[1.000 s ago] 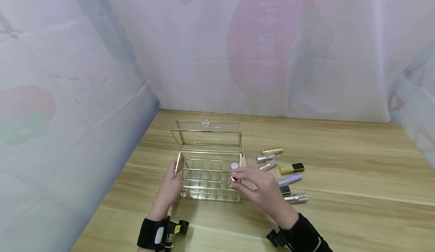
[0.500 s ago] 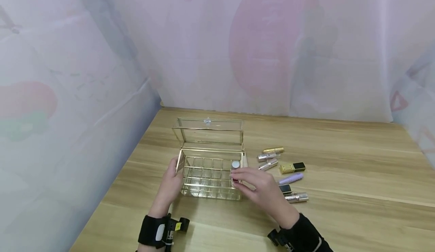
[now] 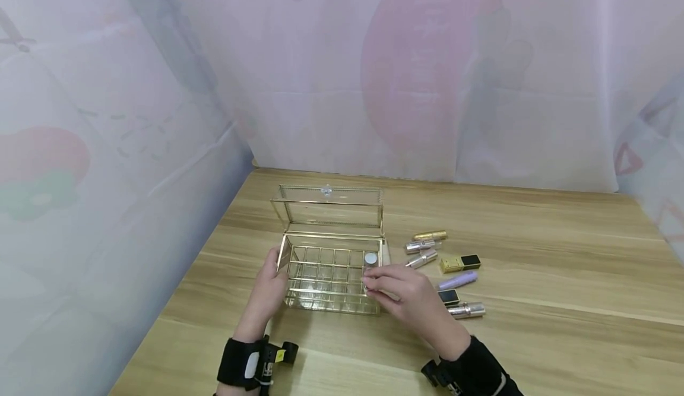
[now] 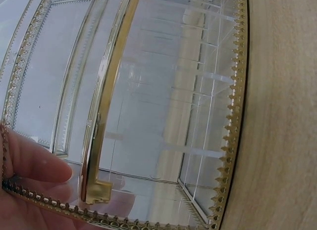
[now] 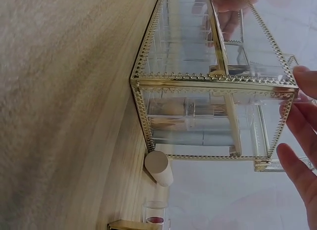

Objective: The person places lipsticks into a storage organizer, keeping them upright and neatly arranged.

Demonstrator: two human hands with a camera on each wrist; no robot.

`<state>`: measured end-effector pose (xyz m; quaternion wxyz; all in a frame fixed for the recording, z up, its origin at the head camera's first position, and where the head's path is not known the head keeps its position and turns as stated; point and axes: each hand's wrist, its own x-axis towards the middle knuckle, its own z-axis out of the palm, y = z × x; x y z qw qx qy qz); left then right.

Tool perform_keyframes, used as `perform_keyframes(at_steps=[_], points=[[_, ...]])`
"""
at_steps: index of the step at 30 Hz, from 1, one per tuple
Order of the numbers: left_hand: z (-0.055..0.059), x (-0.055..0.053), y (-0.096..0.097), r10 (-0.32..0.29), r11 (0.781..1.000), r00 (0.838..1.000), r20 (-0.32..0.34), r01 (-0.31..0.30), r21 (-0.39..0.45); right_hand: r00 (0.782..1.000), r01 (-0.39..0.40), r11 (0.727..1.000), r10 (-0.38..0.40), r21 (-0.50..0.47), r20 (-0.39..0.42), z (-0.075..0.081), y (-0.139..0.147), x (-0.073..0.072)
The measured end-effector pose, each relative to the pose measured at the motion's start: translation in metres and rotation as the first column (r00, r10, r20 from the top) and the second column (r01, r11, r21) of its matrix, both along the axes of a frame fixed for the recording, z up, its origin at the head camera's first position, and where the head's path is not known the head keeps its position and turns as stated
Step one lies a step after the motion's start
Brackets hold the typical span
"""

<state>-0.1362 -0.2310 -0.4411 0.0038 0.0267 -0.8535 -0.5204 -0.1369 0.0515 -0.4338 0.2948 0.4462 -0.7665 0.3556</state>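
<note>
Glass box, gold-framed and lid up, between two hands

The left hand grips the box's left end wall, fingers closed about its edge. Behind and right of that grip, the lid stands raised. Between the hands, gold bars form a compartment grid inside the box. Just beyond the right fingertips, a pale round top shows in a back compartment at the right end. The right-wrist view, through the right end wall, shows tubes upright side by side, a grey-blue one rearmost.

The right hand is at the box's right end, thumb and fingertips drawn close together; I cannot tell whether they hold anything. Just outside that end lies a white cylinder. Beyond and right of the right hand, on the wooden table, are a gold tube, silver tubes, a purple tube and a gold-and-black tube.
</note>
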Motion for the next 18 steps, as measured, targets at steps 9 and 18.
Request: perform_keyframes(at_steps=[9,18], points=[[0.0018,-0.0019,0.0007,-0.003,1.000,1.000,-0.012,0.003,-0.006,0.999,0.032,0.998,-0.032,0.058,-0.007,0.0014,-0.0014,0.0032],[0.0009,0.0000,-0.0002,-0.003,1.000,1.000,0.000,0.003,-0.010,0.996,0.080,0.993,-0.082,0.082,0.018,-0.0006,-0.0008,0.0045]])
